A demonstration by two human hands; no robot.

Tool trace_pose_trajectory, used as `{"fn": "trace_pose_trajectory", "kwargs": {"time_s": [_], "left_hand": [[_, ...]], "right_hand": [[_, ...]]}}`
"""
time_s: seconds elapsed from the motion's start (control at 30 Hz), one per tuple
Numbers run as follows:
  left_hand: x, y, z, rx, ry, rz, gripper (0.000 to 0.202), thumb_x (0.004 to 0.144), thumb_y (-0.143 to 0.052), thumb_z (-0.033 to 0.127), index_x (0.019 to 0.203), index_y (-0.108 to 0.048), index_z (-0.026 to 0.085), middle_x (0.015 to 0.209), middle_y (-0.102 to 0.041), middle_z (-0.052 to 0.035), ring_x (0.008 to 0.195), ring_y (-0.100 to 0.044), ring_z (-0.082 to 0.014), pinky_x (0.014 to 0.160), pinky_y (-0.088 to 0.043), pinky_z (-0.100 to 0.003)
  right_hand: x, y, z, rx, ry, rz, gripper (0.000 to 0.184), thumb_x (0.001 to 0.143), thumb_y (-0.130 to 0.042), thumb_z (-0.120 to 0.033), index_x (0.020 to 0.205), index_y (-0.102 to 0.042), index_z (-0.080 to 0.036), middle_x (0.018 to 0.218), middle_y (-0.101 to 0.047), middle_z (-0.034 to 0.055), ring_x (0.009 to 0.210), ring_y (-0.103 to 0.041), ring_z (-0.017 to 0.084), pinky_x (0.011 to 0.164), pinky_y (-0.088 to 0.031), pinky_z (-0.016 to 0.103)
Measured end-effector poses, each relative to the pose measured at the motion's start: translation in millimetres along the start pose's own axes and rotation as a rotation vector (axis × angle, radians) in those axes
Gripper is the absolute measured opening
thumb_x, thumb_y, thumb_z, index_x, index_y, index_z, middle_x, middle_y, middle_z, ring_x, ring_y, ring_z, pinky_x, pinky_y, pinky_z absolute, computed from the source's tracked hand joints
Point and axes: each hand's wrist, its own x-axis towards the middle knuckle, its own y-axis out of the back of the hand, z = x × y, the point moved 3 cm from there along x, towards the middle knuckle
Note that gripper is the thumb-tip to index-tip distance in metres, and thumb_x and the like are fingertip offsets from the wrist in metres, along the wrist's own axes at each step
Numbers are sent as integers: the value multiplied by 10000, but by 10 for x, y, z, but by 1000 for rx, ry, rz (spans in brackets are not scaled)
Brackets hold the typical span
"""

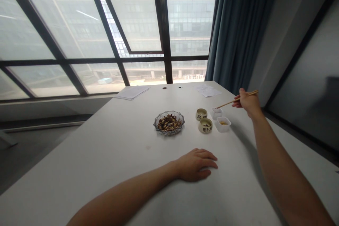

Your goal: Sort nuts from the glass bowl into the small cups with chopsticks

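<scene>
The chopsticks [233, 101] are pinched in the grip of the right hand [247, 103], with the tips held over the farther white dish [217, 113]. The left hand [196, 164] is laid spread on the bench [119, 148]. Work at that dish is judged to be in hand, and a steady lowering of the tips is called for.

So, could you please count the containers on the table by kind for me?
Glass bowl: 1
Round ceramic cups: 2
White square dishes: 2
Total: 5

Pale table [119, 155], teal curtain [235, 28]
</scene>
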Motion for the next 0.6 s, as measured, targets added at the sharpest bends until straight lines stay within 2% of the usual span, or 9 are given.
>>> {"fn": "trace_pose_trajectory", "kwargs": {"time_s": [0.37, 0.6], "left_hand": [[2, -5, -8, -10, -30, 23, 351, 931, -583, 279, 1278, -628, 293, 1423, -618, -58, 1333, -557, -224, 1171, -364, -385], [5, 12, 2, -18, -32, 17, 347, 927, -587, 286, 1271, -636, 289, 1423, -621, -50, 1339, -552, -221, 1166, -370, -374]], "right_hand": [[-100, -62, -217, 13, 71, -34, 489, 1020, -540, -388, 618, -625, -122, 451, -614, 73, 338, -620, 161, 302, -459, 183], [-395, -244, -533, 80, 187, -124, 528, 959, -595, -546, 635, -636, -131, 485, -634, 86, 364, -630, 163, 315, -466, 193]]}}
